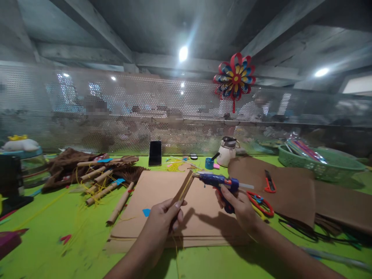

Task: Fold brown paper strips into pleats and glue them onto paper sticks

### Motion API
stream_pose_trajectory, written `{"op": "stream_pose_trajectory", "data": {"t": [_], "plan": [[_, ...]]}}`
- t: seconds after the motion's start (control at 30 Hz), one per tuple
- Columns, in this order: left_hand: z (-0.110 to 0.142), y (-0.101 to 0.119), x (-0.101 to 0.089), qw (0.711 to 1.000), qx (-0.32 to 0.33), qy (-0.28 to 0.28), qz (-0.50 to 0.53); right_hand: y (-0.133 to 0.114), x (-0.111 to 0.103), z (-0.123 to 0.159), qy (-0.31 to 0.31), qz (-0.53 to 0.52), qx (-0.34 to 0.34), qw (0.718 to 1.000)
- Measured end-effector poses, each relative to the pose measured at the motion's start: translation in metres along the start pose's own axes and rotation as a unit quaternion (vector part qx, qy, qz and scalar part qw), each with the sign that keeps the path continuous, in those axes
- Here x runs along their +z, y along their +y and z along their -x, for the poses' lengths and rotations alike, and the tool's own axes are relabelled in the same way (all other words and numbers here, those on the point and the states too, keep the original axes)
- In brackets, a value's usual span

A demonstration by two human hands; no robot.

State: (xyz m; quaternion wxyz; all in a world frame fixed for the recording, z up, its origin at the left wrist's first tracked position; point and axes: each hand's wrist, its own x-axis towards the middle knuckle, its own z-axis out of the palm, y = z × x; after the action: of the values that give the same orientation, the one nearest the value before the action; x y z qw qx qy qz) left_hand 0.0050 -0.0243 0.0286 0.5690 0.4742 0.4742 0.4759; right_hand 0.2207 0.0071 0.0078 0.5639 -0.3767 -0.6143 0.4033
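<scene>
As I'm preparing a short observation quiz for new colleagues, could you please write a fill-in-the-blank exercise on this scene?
1. The right hand holds a glue gun near the ____ strip in the left hand.
2. The tubes lie to the ____ of the stacked sheets.
3. The basket stands on the person's ____ side.
4. The flower decoration's outer petals are ____.

Missing words: brown; left; right; red.

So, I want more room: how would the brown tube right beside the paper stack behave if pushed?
The brown tube would probably roll, being round, though the pleated fan at its far end may check it. It's likely light, seemingly rolled paper.
</scene>
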Motion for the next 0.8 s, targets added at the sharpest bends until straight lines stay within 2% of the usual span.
{"op": "stream_pose_trajectory", "data": {"t": [0.2,0.37,0.6,0.8], "plan": [[0.0004,0.0003,0.001,1.0,0.008,-0.007,-0.001,0.0048,-0.0039,-0.0033,0.013,0.01,0.005,1.0],[-0.0021,-0.0014,-0.0006,1.0,0.012,0.006,-0.005,0.0029,-0.0039,-0.0022,0.017,-0.017,-0.019,1.0],[0.0014,0.0006,0.0014,1.0,0.001,-0.006,0.005,0.0007,-0.0012,-0.0019,0.004,0.033,0.011,0.999],[-0.0005,0.0006,-0.0005,1.0,0.006,0.006,-0.004,0.0038,-0.0068,-0.0047,0.029,0.034,-0.018,0.999]]}}
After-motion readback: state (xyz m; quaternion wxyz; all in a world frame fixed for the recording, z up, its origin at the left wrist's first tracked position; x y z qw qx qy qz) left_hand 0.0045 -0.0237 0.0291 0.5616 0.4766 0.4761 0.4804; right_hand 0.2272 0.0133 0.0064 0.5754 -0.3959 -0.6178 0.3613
